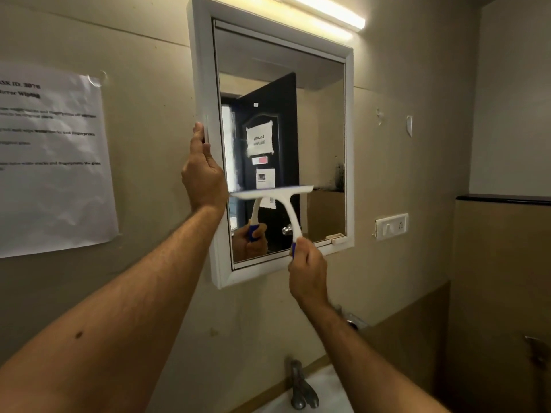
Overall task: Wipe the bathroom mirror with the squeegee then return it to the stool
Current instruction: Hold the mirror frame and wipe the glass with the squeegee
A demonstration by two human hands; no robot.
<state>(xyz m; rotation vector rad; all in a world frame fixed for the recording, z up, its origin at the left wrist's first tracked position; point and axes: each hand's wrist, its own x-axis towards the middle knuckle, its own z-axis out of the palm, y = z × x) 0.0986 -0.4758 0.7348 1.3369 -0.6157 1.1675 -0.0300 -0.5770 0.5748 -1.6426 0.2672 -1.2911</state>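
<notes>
A white-framed mirror (322,114) hangs on the beige wall, showing a dark door with paper notes. My right hand (307,269) grips the blue handle of a white squeegee (280,198), whose blade lies flat against the lower left part of the glass. My left hand (202,174) holds the left edge of the mirror frame, thumb pointing up along it. The stool is out of view.
A printed sheet (53,162) is taped to the wall at left. A tube light (328,13) glows above the mirror. A white switch plate (391,226) sits right of it. Below are a metal tap (301,386) and a white basin (325,391).
</notes>
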